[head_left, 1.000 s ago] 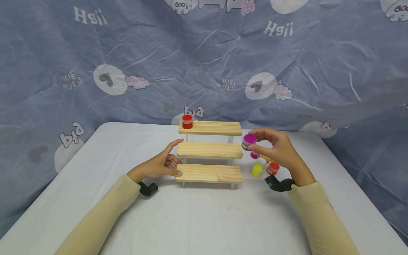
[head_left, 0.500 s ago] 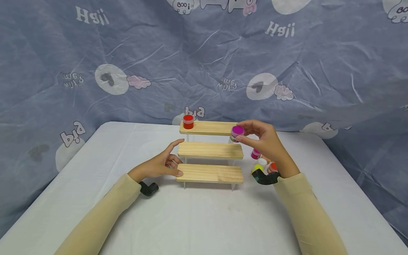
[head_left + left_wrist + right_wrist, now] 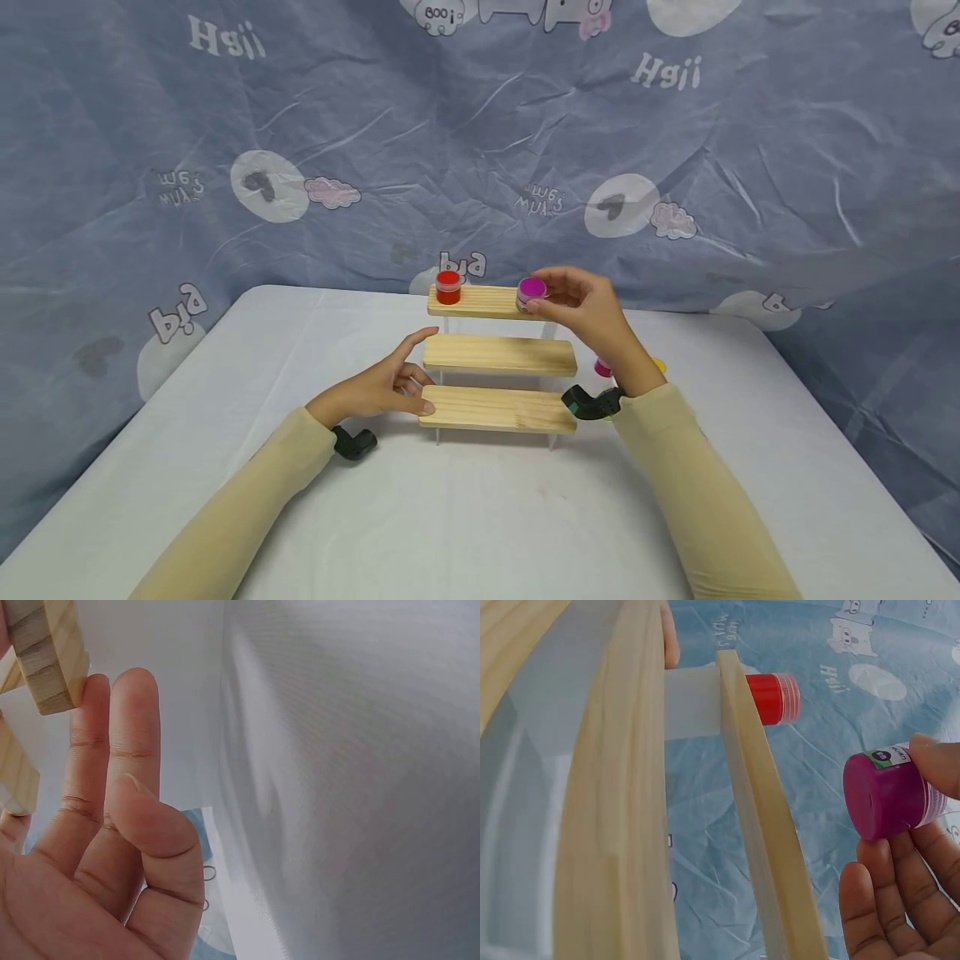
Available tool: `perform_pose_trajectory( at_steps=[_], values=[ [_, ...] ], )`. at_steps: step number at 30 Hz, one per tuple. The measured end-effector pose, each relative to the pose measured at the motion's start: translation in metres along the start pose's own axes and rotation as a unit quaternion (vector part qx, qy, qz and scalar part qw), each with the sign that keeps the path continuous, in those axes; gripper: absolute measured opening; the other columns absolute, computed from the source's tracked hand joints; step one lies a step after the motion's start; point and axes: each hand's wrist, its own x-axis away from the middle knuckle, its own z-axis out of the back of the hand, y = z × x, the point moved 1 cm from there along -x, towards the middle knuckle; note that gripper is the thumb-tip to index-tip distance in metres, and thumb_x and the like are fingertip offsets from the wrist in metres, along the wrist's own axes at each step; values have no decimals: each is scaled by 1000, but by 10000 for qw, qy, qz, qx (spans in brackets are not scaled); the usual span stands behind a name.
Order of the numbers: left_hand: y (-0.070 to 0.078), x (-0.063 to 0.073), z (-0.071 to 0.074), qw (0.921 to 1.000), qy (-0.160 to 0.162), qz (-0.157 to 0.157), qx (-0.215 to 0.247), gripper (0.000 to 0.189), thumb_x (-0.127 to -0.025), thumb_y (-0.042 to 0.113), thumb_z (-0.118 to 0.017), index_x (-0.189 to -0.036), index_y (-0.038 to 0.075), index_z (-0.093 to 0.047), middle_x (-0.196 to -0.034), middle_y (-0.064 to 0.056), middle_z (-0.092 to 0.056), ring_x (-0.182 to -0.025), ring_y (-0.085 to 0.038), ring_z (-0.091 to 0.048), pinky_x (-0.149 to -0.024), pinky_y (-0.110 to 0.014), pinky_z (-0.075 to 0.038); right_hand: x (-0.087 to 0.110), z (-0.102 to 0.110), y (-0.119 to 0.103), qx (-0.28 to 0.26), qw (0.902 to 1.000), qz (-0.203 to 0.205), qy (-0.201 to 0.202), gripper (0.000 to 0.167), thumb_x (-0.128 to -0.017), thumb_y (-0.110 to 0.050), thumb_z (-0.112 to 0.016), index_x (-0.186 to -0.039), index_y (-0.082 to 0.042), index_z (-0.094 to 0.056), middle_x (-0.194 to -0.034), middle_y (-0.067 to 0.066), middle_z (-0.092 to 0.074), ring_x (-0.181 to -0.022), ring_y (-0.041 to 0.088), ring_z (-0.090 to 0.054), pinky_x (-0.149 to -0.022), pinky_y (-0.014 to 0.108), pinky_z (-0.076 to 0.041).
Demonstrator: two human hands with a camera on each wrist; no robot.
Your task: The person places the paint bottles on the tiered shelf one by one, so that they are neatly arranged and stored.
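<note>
Here's your right hand (image 3: pixel 588 308) at the right end of the top plank, thumb and fingers closed on the purple jar (image 3: pixel 531 292), its lid up, right at the fingertips on their left in the head view. In the right wrist view there's a gap between jar and plank! Upper centre of the head view, the red jar (image 3: pixel 448 287) sits on that plank's left end. Your left hand (image 3: pixel 378 387), left of centre, pinches the left end of the wooden stand's (image 3: pixel 498 354) bottom plank, index finger raised toward the middle one.
</note>
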Motion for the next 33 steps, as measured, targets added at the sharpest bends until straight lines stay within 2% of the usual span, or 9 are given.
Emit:
perform_pose_trajectory(
  at_steps=[5, 8, 12, 15, 21, 27, 33],
  values=[
    [0, -1, 0, 10000, 2, -17, 1, 117, -95, 6, -84, -175, 26, -1, -115, -13, -70, -96, -26, -68, -84, -35, -51, -12, -7, 1, -266, 9995, -163, -48, 41, -96, -1, -80, -135, 7, -68, -113, 3, -76, -97, 14, -72, -90, 25, -57],
    [0, -1, 0, 10000, -2, -12, 21, 117, -94, 6, -84, -175, 26, -1, -114, -13, -70, -96, -27, -68, -84, -34, -51, -19, -10, 3, -248, 9992, -287, -159, 42, -96, -2, -80, -135, 7, -68, -117, 7, -76, -99, 14, -72, -91, 25, -57],
    [0, -1, 0, 10000, -4, -23, 67, 117, -95, 8, -84, -175, 26, -1, -114, -13, -70, -95, -27, -68, -84, -34, -51, -28, -15, 4, 5, 9986, -439, -304, 42, -97, -5, -81, -136, 7, -68, -124, 19, -74, -103, 17, -72, -91, 26, -56],
    [-1, -1, 0, 10000, -3, -10, 57, 117, -95, 9, -84, -175, 26, 0, -114, -13, -71, -95, -27, -69, -84, -35, -50, -34, -18, 3, 292, 9978, -471, -376, 43, -97, -8, -82, -135, 5, -69, -127, 22, -73, -108, 24, -72, -93, 28, -56],
    [-2, -1, 1, 10000, 31, 20, -18, 118, -95, 9, -84, -175, 27, 1, -115, -14, -71, -96, -28, -68, -84, -36, -51, -45, -25, 3, 606, 9959, -385, -554, 42, -96, -11, -83, -134, 5, -71, -125, 22, -74, -111, 32, -72, -97, 34, -57],
    [-3, -2, 1, 10000, 27, 26, 21, 118, -95, 7, -84, -175, 26, 1, -115, -14, -71, -95, -27, -68, -83, -35, -50, -50, -32, 2, 625, 9954, -351, -642, 39, -98, -10, -81, -133, 5, -71, -120, 21, -75, -105, 28, -73, -92, 31, -57],
    [-3, -2, 0, 10000, 30, 15, 52, 118, -94, 5, -83, -175, 27, 1, -113, -14, -70, -94, -27, -69, -81, -33, -50, -53, -40, 1, 925, 9936, -289, -578, 40, -97, -17, -82, -133, -1, -74, -120, 17, -76, -104, 27, -69, -91, 35, -53]
  ],
)
